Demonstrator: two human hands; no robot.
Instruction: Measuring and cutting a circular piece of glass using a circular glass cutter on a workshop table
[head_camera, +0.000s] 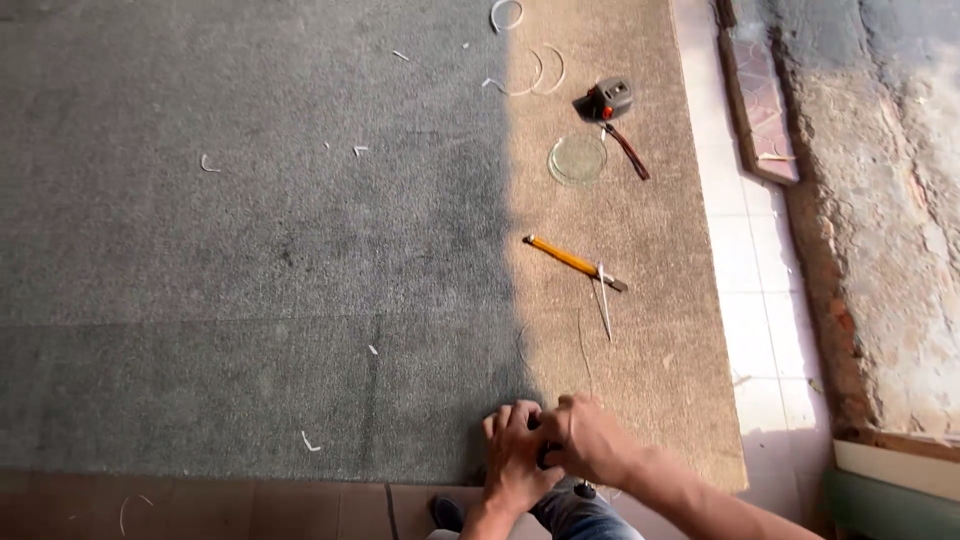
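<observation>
Both hands (548, 450) clenched together on something hidden, coarse grey carpet (250, 250), round glass disc (577, 159)

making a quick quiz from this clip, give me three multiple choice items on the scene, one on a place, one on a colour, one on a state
1. Where does the round glass disc lie?
A. just below the tape measure
B. under the left hand
C. on the tiled floor

2. What colour is the handle of the long tool in the middle of the carpet?
A. blue
B. yellow
C. green

3. How are the two hands placed?
A. far apart
B. raised in the air
C. pressed close together at the carpet's near edge

Answers:
1 A, the disc sits on the carpet right beneath the tape measure.
2 B, the handle is plainly yellow in the sunlit part.
3 C, the left hand and right hand meet at the near edge, around something too hidden to tell.
</observation>
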